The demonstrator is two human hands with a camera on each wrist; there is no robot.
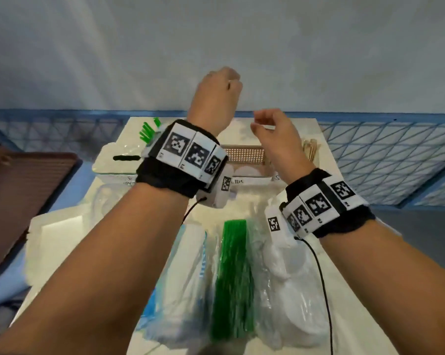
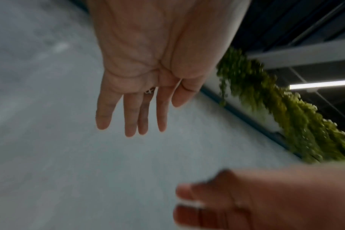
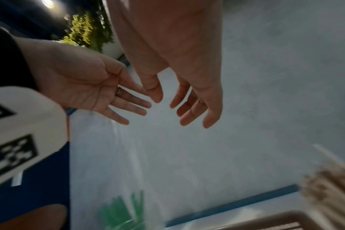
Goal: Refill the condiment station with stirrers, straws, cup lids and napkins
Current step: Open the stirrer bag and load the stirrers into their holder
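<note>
Both hands hang raised above the white table [image 1: 349, 303], holding nothing. My left hand [image 1: 221, 85] is higher; its fingers [image 2: 131, 112] point straight out. My right hand [image 1: 268, 126] sits just to its right, with loosely bent fingers [image 3: 189, 109]. Below them, a bag of green straws [image 1: 233, 275] lies between a pack of napkins [image 1: 188, 265] and a bag of white cup lids [image 1: 290, 278]. At the back stand upright green straws [image 1: 148, 130], a brown mesh basket [image 1: 241, 155] with lids, and wooden stirrers [image 1: 310, 148].
A white box [image 1: 54, 242] sits at the table's left edge, and a brown tray [image 1: 24, 185] lies further left. A pale wall [image 1: 216, 34] rises behind the table, with blue patterned tiling [image 1: 385, 149] at its foot.
</note>
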